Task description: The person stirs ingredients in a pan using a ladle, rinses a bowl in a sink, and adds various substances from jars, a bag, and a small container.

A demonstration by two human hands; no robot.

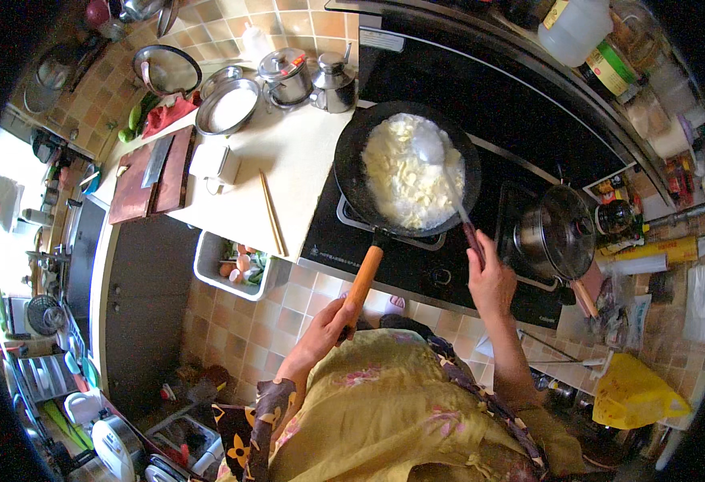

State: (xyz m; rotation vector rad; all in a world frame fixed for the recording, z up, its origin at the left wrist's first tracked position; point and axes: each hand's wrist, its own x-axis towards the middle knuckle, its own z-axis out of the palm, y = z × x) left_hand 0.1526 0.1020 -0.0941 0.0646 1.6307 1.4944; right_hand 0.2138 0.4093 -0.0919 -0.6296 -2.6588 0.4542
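Note:
A dark wok (352, 175) stands on the left burner of a black glass gas hob (334, 241). Pale yellow-white curds, seemingly egg, with whitish foam (409, 175) spread over its inside. My left hand (328, 325) is closed around the end of the wok's wooden handle (365, 274). In my right hand (492, 280) is the dark red grip of a metal cooking utensil (462, 208), a ladle or turner. Its head rests in the food at the upper right of the wok, partly covered by it.
A lidded pot (554, 232) sits on the right burner. On the left counter are chopsticks (272, 211), a cleaver (157, 161) on wooden boards (132, 184), a metal bowl (227, 107) of white contents and steel pots (285, 78). A bin (207, 274) holding eggshells hangs below the edge.

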